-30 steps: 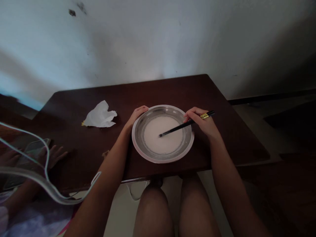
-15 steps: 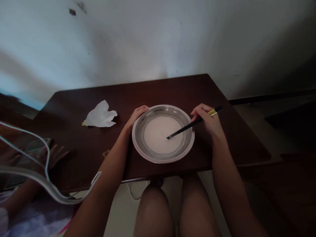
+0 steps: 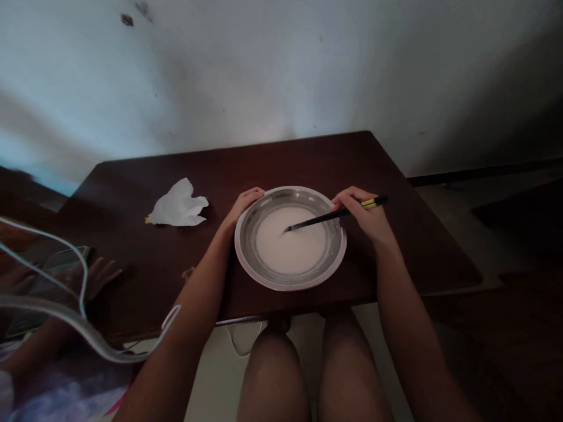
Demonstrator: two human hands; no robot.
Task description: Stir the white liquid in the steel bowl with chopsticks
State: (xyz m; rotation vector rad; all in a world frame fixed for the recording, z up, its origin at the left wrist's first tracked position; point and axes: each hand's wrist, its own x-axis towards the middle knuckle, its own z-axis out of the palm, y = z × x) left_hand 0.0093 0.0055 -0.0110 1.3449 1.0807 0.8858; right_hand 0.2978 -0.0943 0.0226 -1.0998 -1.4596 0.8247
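A wide metal bowl [image 3: 338, 243] rests near the front edge of the dark table, with a pool of whitish batter-like liquid [image 3: 290, 249] in it. My left hand [image 3: 243, 206] grips the bowl's far left rim, fingers curled over the outside. In my right hand [image 3: 364, 214] is a pair of black chopsticks [image 3: 317, 220] with gold bands, held close together. They slant down to the left over the right rim, and their tips dip into the middle of the liquid.
Left of the bowl, a crumpled white plastic bag [image 3: 179, 205] lies on the table [image 3: 303, 158]. A small brownish scrap [image 3: 188, 273] is by my left forearm. At far left, another person's hand [image 3: 102, 276] rests near a phone [image 3: 65, 259], behind white cables [image 3: 85, 281].
My right hand has moved slightly left, and the chopstick tips have swept left and away from me through the liquid. My left hand and the bowl stay put.
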